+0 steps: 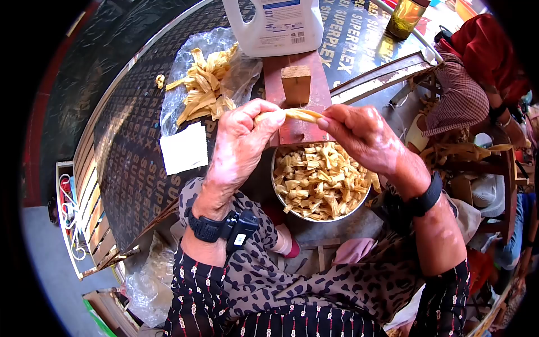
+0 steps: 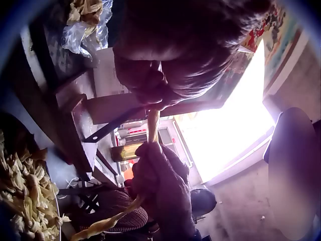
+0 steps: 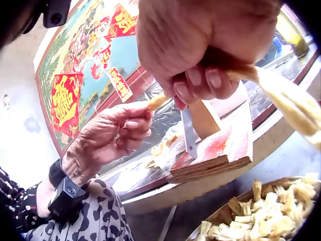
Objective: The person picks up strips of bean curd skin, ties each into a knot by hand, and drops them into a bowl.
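Observation:
A yellowish twisted strip [image 1: 303,115] is stretched between the two hands, above a reddish board [image 1: 272,73]. The left hand [image 1: 238,137] pinches one end between thumb and fingers. The right hand [image 1: 368,137] grips the other end, and in the right wrist view a loose tail [image 3: 291,103] of the strip hangs out past that hand. A flat metal blade [image 3: 189,133] stands up from the board, just below the right hand, beside a wooden block [image 1: 296,84]. Beneath the hands is a round metal bowl [image 1: 365,203] full of short knotted yellowish pieces [image 1: 323,182].
Long yellowish strips [image 1: 205,84] lie on a plastic bag [image 1: 174,70] on the round table [image 1: 129,140], with white paper [image 1: 184,149] near them. A white jug [image 1: 286,33] stands on the board's far end. Another person [image 1: 460,90] sits at the right.

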### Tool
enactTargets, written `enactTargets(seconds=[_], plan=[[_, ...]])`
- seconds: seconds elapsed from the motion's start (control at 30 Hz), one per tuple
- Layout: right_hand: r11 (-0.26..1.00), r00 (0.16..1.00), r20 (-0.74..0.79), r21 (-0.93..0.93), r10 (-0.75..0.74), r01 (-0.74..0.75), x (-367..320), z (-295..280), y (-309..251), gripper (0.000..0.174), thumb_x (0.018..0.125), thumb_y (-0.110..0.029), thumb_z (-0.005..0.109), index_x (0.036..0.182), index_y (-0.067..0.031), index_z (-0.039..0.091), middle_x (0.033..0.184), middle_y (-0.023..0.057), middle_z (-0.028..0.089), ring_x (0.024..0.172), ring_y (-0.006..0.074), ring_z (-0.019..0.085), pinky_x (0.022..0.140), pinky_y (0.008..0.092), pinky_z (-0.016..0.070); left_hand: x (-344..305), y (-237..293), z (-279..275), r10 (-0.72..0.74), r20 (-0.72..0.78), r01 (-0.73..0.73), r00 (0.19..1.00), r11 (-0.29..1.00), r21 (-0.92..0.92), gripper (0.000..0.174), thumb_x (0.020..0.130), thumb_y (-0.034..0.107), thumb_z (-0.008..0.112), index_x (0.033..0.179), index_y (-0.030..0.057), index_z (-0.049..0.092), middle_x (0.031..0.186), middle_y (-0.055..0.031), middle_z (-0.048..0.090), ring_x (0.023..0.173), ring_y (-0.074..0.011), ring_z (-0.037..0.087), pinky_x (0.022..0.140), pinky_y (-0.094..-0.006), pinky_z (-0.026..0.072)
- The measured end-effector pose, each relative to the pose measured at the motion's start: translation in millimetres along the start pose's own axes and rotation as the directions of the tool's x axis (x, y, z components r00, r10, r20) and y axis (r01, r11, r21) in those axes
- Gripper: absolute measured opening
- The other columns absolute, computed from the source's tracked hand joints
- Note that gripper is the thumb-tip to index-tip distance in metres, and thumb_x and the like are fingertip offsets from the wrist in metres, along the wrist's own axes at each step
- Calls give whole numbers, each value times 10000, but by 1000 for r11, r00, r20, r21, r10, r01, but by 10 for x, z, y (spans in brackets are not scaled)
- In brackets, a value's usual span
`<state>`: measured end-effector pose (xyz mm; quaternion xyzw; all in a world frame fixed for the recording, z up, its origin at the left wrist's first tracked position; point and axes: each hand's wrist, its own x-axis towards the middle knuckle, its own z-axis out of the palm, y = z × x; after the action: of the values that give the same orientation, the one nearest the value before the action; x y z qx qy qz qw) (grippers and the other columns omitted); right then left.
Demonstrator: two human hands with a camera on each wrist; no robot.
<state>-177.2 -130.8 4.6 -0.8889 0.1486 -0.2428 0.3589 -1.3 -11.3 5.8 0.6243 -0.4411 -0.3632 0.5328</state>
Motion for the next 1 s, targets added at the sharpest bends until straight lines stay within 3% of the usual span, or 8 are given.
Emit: enactTargets(seconds=[0.2, 0.53, 0.63, 0.7, 0.77, 0.83, 0.87, 1.0], plan=[[998, 998, 10, -21, 58, -58, 81, 25, 150, 233, 886, -170, 547, 752, 20, 553, 581, 198, 490, 574, 380, 505, 530, 430, 398, 146, -162, 44, -26, -3, 26, 1000, 999, -35, 148, 872, 201, 613, 892, 54, 625, 630, 87, 483, 522, 19, 363, 459, -143, 238], [993, 996, 12, -77, 88, -86, 137, 57, 263, 259, 885, -189, 543, 727, 16, 538, 588, 209, 484, 579, 389, 500, 528, 439, 392, 233, -293, 99, 15, -43, -18, 999, 997, -75, 133, 874, 169, 608, 875, 37, 620, 628, 80, 490, 528, 17, 381, 467, -143, 271], [996, 998, -34, -69, 47, -49, 99, 74, 357, 251, 877, -187, 541, 728, 16, 534, 624, 223, 497, 620, 402, 512, 552, 454, 403, 275, -445, 93, 40, -28, -40, 999, 999, 0, 131, 880, 147, 594, 874, 17, 615, 625, 76, 499, 532, 21, 380, 468, -140, 272], [950, 965, 94, -224, 245, -219, 30, -10, 437, 251, 863, -179, 538, 715, 22, 523, 651, 230, 504, 650, 413, 515, 573, 456, 413, 270, -449, 15, 97, -104, -71, 990, 969, 235, 141, 885, 137, 583, 868, 0, 611, 625, 74, 507, 536, 18, 382, 473, -146, 279], [944, 954, 58, -173, 294, -281, -58, -122, 409, 263, 846, -160, 540, 675, 37, 500, 635, 230, 493, 631, 410, 502, 568, 443, 409, 147, -311, -11, 6, -6, -4, 1000, 957, 290, 139, 886, 136, 582, 854, 7, 621, 614, 90, 482, 535, 10, 378, 468, -170, 279], [961, 976, 18, -182, 215, -208, -114, -190, 396, 267, 851, -153, 535, 672, 41, 495, 634, 231, 495, 627, 403, 502, 565, 441, 406, 47, -332, 41, 10, 160, -39, 987, 984, 177, 141, 889, 155, 588, 856, 23, 626, 609, 100, 469, 531, 14, 368, 462, -171, 266], [962, 974, 39, -172, 223, -214, -127, -217, 344, 242, 856, -149, 534, 708, 41, 517, 657, 229, 512, 642, 400, 513, 571, 438, 412, 1, -342, 50, -83, 196, 37, 977, 974, 224, 149, 890, 175, 593, 862, 33, 630, 617, 99, 474, 545, 14, 369, 474, -168, 274], [959, 971, 55, -177, 234, -221, -148, -191, 280, 204, 861, -163, 543, 801, 32, 554, 706, 222, 535, 689, 408, 531, 596, 438, 425, -55, -247, 153, -137, 382, -10, 914, 934, 358, 231, 917, 216, 538, 884, -2, 604, 638, 56, 477, 598, -34, 405, 515, -219, 339]])
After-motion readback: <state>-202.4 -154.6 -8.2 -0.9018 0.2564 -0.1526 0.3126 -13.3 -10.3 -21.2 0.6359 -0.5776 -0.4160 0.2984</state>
